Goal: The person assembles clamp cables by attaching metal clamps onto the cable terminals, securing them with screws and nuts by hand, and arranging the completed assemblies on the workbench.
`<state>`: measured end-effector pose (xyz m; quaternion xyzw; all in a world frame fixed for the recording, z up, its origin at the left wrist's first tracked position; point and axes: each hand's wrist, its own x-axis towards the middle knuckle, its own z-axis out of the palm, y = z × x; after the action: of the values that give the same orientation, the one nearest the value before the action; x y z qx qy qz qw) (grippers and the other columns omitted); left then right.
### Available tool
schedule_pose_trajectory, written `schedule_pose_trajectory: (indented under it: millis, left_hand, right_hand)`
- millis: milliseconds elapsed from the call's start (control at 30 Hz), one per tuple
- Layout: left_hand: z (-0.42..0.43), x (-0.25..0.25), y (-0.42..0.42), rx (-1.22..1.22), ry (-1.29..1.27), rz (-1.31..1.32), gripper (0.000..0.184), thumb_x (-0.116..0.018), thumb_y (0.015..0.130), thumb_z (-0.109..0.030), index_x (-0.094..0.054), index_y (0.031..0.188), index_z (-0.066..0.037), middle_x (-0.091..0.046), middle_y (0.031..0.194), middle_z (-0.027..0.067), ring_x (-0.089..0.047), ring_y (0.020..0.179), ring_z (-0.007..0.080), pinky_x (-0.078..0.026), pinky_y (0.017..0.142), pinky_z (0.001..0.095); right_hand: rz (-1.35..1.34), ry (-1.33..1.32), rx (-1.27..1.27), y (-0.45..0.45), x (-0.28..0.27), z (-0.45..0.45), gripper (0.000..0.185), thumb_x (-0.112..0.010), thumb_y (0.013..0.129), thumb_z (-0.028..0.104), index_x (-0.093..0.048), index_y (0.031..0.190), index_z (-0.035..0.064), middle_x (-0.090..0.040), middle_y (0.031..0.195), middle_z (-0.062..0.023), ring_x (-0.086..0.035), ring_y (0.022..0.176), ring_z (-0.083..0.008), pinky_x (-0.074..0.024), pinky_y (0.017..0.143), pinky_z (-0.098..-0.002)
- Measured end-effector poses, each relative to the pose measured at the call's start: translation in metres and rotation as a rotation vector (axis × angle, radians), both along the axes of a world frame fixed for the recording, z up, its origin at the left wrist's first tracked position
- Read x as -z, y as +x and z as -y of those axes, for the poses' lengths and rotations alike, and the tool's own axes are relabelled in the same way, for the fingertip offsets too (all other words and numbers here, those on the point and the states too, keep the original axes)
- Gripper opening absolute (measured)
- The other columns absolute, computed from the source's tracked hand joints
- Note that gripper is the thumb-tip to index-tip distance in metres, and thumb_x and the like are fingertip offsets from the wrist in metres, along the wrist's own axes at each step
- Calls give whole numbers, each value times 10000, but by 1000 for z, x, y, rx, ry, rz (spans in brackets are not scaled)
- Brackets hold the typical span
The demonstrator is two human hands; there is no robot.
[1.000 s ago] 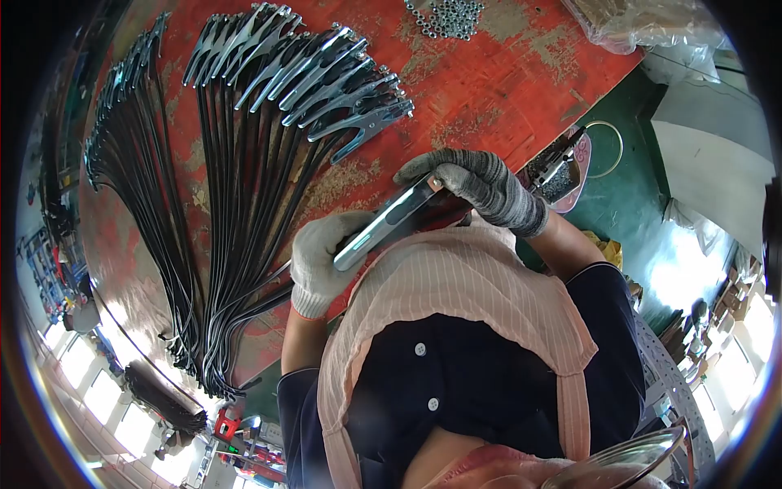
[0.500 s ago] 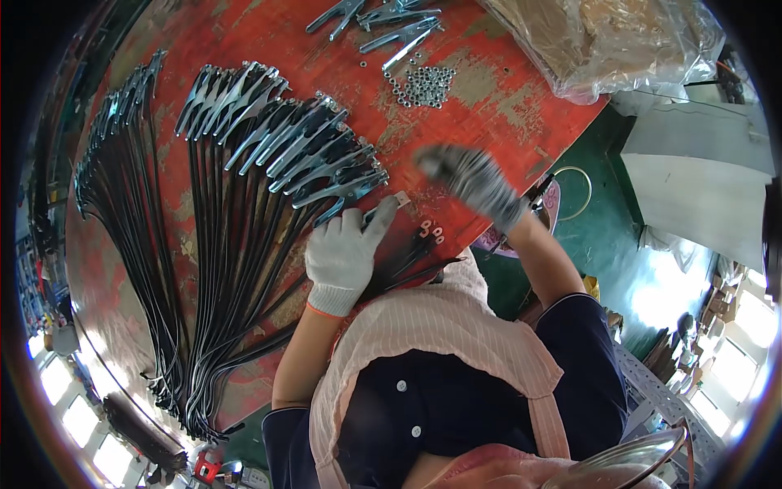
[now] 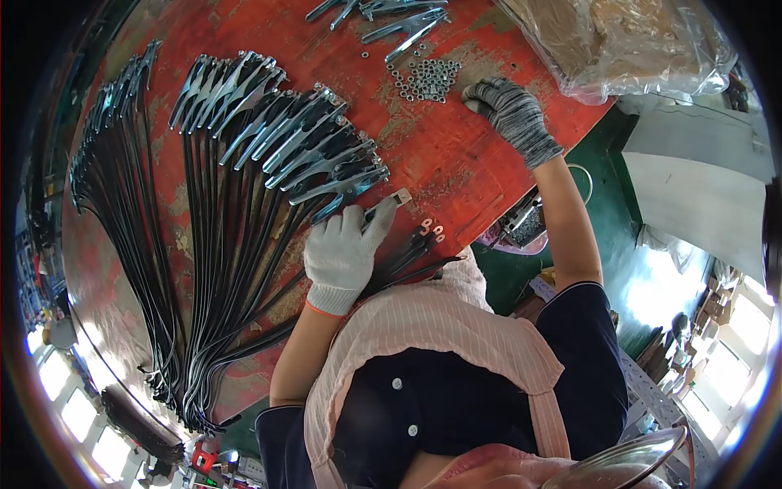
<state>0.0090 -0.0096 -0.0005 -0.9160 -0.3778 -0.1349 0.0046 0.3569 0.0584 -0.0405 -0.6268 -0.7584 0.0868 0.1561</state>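
My left hand (image 3: 340, 248), in a white knitted glove, is closed at the lower end of the row of clamps. Between its thumb and forefinger is a cable's flat metal terminal (image 3: 400, 196), whose holed tip sticks out past the fingers. Beside those fingers lies the nearest spring clamp (image 3: 342, 192), attached to a black cable. My right hand (image 3: 513, 118), in a grey striped glove, rests on the red table just right of a pile of small metal nuts (image 3: 428, 80). Its fingers are curled together; whatever is between the fingertips is hidden.
Black cables (image 3: 216, 285) with clamps fan across the red table (image 3: 432, 155). Loose cable ends with ring terminals (image 3: 432, 231) lie near my apron. Several loose clamps (image 3: 407, 31) lie at the far edge, and a plastic-wrapped package (image 3: 619, 49) sits at the far right corner.
My right hand has moved away from my body and rightward to the edge of the nut pile. My left hand stays almost still with the terminal.
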Motion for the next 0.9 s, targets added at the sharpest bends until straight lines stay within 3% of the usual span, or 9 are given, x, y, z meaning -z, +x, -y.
schedule_pose_trajectory:
  millis: [133,433,467,567,900]
  left_hand:
    - [1,3,0,-13,19,5,356,-593,857,-199,-644,1204,-262,-498,749,-6,-503,582,160,-425,529,312]
    - [5,3,-2,-6,35,41,335,-593,857,-195,-655,1184,-237,-503,734,-5,-519,577,175,-442,527,323]
    - [3,1,-1,-2,31,49,326,-603,859,-186,-660,1177,-225,-512,733,-1,-526,574,187,-452,526,330]
    - [5,-3,-1,-13,-1,48,357,-592,845,-175,-655,1191,-234,-524,761,8,-536,600,195,-460,546,337]
    - [7,-2,-3,-10,-31,29,421,-577,827,-159,-639,1234,-249,-537,794,23,-553,627,201,-468,560,340]
  right_hand:
    - [-178,-162,49,0,-10,1,289,-674,886,345,-680,1084,135,-693,981,-84,-657,965,-285,-529,835,-396]
    - [-107,-217,34,-6,-16,-1,282,-727,858,352,-700,1028,129,-696,932,-72,-676,884,-258,-541,802,-369]
    - [-439,-139,-53,-19,-16,9,251,-752,833,332,-712,975,129,-679,905,-57,-672,864,-236,-543,778,-350]
    - [-535,-172,-358,-72,-38,39,230,-766,818,314,-711,955,137,-664,884,-39,-666,847,-224,-542,757,-342]
    - [-340,-161,-487,-100,-34,46,244,-726,850,370,-706,984,167,-658,903,-19,-657,859,-230,-537,757,-354]
